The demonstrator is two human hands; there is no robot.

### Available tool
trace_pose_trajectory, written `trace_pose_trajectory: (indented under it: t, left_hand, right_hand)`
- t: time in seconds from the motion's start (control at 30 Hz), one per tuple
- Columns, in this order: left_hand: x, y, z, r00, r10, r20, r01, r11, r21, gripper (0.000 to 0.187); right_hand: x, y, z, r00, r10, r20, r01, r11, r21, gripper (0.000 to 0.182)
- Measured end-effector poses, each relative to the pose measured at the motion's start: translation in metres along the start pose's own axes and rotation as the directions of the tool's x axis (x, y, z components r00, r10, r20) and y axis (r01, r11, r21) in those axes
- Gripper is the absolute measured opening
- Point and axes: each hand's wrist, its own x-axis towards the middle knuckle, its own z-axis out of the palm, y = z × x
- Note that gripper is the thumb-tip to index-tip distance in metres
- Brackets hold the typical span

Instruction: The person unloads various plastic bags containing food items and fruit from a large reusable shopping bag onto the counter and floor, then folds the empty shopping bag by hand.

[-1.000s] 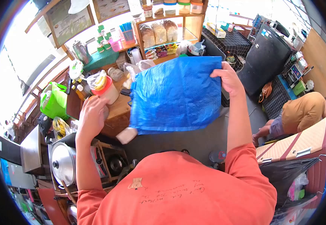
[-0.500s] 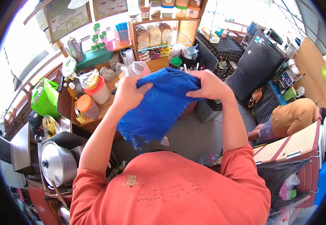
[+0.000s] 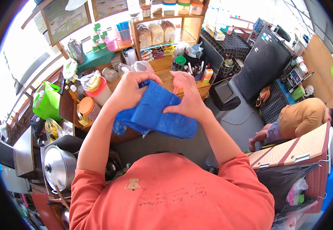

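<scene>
A blue woven-looking sheet [image 3: 151, 111], bunched and partly folded, hangs in front of my chest above the floor. My left hand [image 3: 130, 88] grips its upper left corner, fingers curled over the top edge. On the other side, my right hand [image 3: 187, 97] lies against the sheet with its thumb across the front. The right fingers are spread from the thumb and reach above the sheet's upper edge. A loose flap droops below my right hand, and the lower left part hangs crumpled.
Beyond the sheet is a wooden counter [image 3: 162, 73] with an orange-lidded jar [image 3: 87, 106] and a red-rimmed container [image 3: 99, 92]. A black bin [image 3: 224, 96] stands right of it. A lidded metal pot [image 3: 59, 166] is at left. At right, a person [image 3: 302, 117] bends low near a fridge [image 3: 264, 61].
The sheet was stretched between both hands; now it is folded smaller and lower. My right hand has moved left, closer to my left hand, and its fingers have come off the edge.
</scene>
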Motion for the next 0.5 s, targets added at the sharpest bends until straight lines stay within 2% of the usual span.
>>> trace_pose_trajectory:
  t: [0.03, 0.07, 0.1, 0.13, 0.17, 0.2, 0.23, 0.27, 0.33, 0.37, 0.4, 0.43, 0.47, 0.5]
  left_hand:
    - [0.001, 0.005, 0.001, 1.000, -0.001, 0.011, 0.001, 1.000, -0.002, 0.015]
    - [0.002, 0.011, 0.002, 0.999, 0.000, -0.034, -0.001, 0.999, -0.034, 0.014]
    - [0.004, 0.014, 0.002, 0.997, 0.001, -0.080, -0.006, 0.998, -0.065, 0.014]
    - [0.004, 0.011, -0.001, 0.994, 0.046, -0.102, -0.046, 0.999, 0.002, 0.021]
    - [0.003, 0.009, -0.004, 0.994, 0.049, -0.103, -0.049, 0.999, 0.005, 0.021]
    - [0.000, 0.007, -0.009, 0.998, -0.028, -0.056, 0.016, 0.978, -0.206, 0.028]
    - [-0.005, 0.004, -0.014, 0.995, -0.096, 0.002, 0.089, 0.911, -0.404, 0.036]
    - [-0.010, -0.002, -0.018, 0.995, -0.101, -0.007, 0.090, 0.913, -0.398, 0.036]
    - [-0.021, -0.013, -0.020, 1.000, 0.013, 0.024, 0.004, 0.797, -0.604, 0.059]
    - [-0.024, -0.012, -0.016, 0.999, 0.020, 0.025, -0.004, 0.860, -0.510, 0.080]
    - [-0.025, -0.005, -0.010, 1.000, -0.021, 0.008, 0.022, 0.949, -0.314, 0.073]
    - [-0.026, 0.001, -0.005, 0.998, -0.056, -0.017, 0.054, 0.993, -0.108, 0.066]
    - [-0.025, -0.002, -0.004, 0.998, -0.057, -0.017, 0.055, 0.992, -0.109, 0.066]
    - [-0.022, -0.008, -0.003, 0.984, -0.166, -0.060, 0.160, 0.983, -0.084, 0.054]
  right_hand:
    - [0.007, 0.003, 0.001, 0.998, 0.045, 0.048, -0.044, 0.999, -0.013, 0.083]
    - [0.010, 0.007, 0.005, 0.990, 0.057, 0.132, -0.080, 0.982, 0.174, 0.067]
    - [0.008, 0.006, 0.005, 0.990, 0.065, 0.126, -0.086, 0.982, 0.171, 0.067]
    - [0.008, 0.004, 0.004, 0.929, 0.274, 0.250, -0.328, 0.921, 0.210, 0.060]
    - [0.010, 0.003, 0.004, 0.809, 0.448, 0.380, -0.549, 0.807, 0.217, 0.054]
    - [0.013, 0.003, 0.003, 0.812, 0.441, 0.382, -0.543, 0.810, 0.220, 0.054]
    - [0.016, 0.005, 0.001, 0.855, 0.415, 0.311, -0.485, 0.853, 0.195, 0.049]
    - [0.020, 0.006, -0.001, 0.892, 0.383, 0.240, -0.427, 0.889, 0.166, 0.046]
    - [0.033, 0.010, -0.011, 0.906, 0.368, 0.210, -0.396, 0.911, 0.112, 0.046]
    - [0.041, 0.009, -0.018, 0.916, 0.360, 0.175, -0.373, 0.927, 0.046, 0.045]
    - [0.050, 0.004, -0.025, 0.940, 0.313, 0.134, -0.303, 0.949, -0.087, 0.046]
    - [0.057, 0.004, -0.027, 0.940, 0.315, 0.133, -0.306, 0.948, -0.087, 0.046]
    - [0.063, 0.004, -0.028, 0.949, 0.305, 0.084, -0.293, 0.947, -0.130, 0.046]
    - [0.067, 0.001, -0.029, 0.957, 0.289, 0.039, -0.278, 0.945, -0.173, 0.046]
